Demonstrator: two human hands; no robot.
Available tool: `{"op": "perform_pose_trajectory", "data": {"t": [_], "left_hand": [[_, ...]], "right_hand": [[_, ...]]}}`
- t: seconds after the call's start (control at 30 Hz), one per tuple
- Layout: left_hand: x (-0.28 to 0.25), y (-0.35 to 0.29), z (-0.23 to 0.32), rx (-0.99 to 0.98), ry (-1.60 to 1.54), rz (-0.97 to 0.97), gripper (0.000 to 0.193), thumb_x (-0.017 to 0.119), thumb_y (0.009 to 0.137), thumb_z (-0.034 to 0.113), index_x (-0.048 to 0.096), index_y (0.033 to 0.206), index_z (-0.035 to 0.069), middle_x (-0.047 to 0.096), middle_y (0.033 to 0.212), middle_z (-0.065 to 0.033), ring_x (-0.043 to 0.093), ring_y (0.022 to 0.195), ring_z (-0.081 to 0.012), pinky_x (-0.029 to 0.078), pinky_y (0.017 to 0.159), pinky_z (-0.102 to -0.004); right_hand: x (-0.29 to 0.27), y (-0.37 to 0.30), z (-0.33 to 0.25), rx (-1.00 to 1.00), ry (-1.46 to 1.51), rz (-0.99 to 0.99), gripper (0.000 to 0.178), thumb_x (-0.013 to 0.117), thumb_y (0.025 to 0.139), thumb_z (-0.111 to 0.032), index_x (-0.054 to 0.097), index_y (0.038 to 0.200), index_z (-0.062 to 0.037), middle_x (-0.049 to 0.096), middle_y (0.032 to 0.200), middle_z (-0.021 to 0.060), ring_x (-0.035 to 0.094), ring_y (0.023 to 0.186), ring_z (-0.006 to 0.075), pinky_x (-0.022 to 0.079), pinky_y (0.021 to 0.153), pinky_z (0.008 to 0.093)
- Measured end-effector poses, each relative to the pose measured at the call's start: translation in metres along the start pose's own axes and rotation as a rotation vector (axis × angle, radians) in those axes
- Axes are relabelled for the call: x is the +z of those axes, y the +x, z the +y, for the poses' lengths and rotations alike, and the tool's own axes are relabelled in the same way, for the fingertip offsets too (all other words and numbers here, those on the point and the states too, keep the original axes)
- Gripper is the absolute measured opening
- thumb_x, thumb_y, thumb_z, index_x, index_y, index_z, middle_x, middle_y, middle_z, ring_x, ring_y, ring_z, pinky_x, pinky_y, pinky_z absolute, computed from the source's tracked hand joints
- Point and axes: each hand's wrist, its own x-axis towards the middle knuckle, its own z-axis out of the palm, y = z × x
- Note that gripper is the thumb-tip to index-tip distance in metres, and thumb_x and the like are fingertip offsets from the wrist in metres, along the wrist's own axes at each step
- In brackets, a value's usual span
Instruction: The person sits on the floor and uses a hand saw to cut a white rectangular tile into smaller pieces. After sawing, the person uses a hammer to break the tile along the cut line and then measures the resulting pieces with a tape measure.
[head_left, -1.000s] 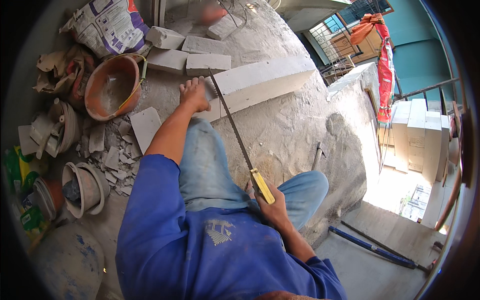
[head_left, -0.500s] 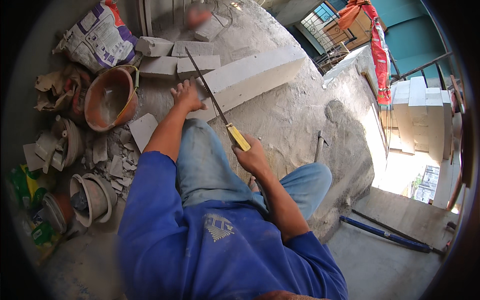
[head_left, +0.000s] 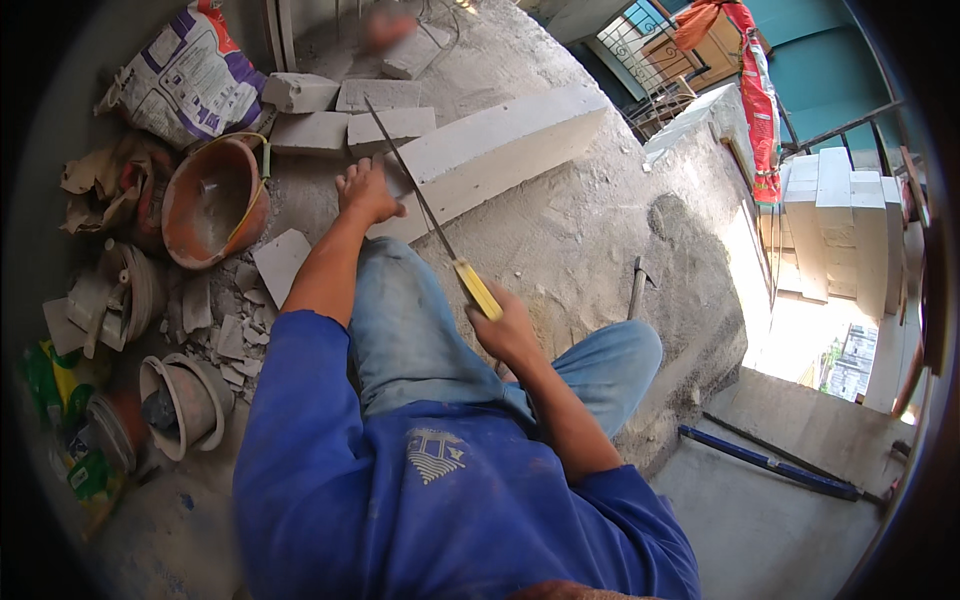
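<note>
A handsaw with a yellow handle is in my right hand, whose fingers are wrapped round the grip. Its dark blade slants up and left across the near end of a long pale block. How deep the blade sits in the block cannot be made out. On the short end of the block, left of the blade, my left hand lies with its fingers spread and thumb pointing toward the saw. My bent left knee is just below that end.
Shorter pale blocks lie beyond my left hand. To the left are an orange-brown bucket, a printed sack, rubble and stacked pots. A hammer rests right; a blue bar lies lower right.
My right hand has drawn the saw slightly back toward my body. My left hand stays on the block's end, and the whole view has shifted a little.
</note>
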Motion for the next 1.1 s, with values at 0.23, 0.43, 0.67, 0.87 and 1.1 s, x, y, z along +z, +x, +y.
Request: {"op": "perform_pose_trajectory", "data": {"t": [0.23, 0.43, 0.67, 0.87, 1.1], "left_hand": [[-0.007, 0.004, -0.011, 0.008, -0.023, -0.02, 0.113, 0.095, 0.059, 0.044, 0.041, 0.152, 0.013, 0.051, 0.147, -0.0105, 0.043, 0.141, -0.0306, 0.032, 0.114, -0.0482], [-0.012, 0.006, -0.009, 0.007, 0.007, 0.017, 0.107, 0.095, 0.059, 0.044, 0.045, 0.148, 0.013, 0.053, 0.144, -0.0098, 0.045, 0.139, -0.0307, 0.034, 0.113, -0.0476], [-0.005, -0.005, -0.002, 0.008, -0.007, -0.045, 0.118, 0.096, 0.057, 0.046, 0.039, 0.154, 0.01, 0.05, 0.147, -0.0115, 0.042, 0.141, -0.0313, 0.032, 0.116, -0.0475], [0.001, -0.004, -0.006, 0.02, -0.01, 0.03, 0.116, 0.095, 0.058, 0.045, 0.04, 0.154, 0.011, 0.051, 0.146, -0.0103, 0.044, 0.14, -0.0308, 0.032, 0.115, -0.0474], [-0.003, 0.008, -0.007, 0.017, 0.015, 0.004, 0.117, 0.095, 0.056, 0.044, 0.041, 0.153, 0.01, 0.051, 0.145, -0.0119, 0.044, 0.139, -0.0327, 0.032, 0.115, -0.0477]], "right_hand": [[-0.018, -0.052, 0.017, 0.002, -0.012, -0.06, 0.049, 0.072, 0.088, -0.011, 0.062, 0.136, -0.0038, 0.073, 0.107, 0.0174, 0.07, 0.101, 0.0286, 0.052, 0.092, 0.0371], [-0.02, -0.052, 0.016, 0.094, 0.048, -0.091, 0.049, 0.068, 0.089, -0.014, 0.061, 0.138, -0.0075, 0.07, 0.109, 0.0244, 0.069, 0.104, 0.0419, 0.052, 0.091, 0.0462], [0.002, 0.014, 0.011, 0.005, -0.029, -0.097, 0.05, 0.067, 0.089, -0.013, 0.06, 0.137, -0.0059, 0.069, 0.115, 0.025, 0.067, 0.108, 0.0422, 0.052, 0.093, 0.0453], [-0.027, -0.087, 0.048, 0.09, 0.107, -0.096, 0.052, 0.067, 0.088, -0.007, 0.059, 0.14, -0.0042, 0.07, 0.119, 0.0225, 0.069, 0.109, 0.0398, 0.052, 0.096, 0.0409], [0.008, 0.029, 0.003, -0.033, -0.025, -0.057, 0.048, 0.068, 0.088, -0.014, 0.062, 0.135, -0.0071, 0.07, 0.11, 0.025, 0.067, 0.103, 0.0444, 0.053, 0.088, 0.0453]]}}
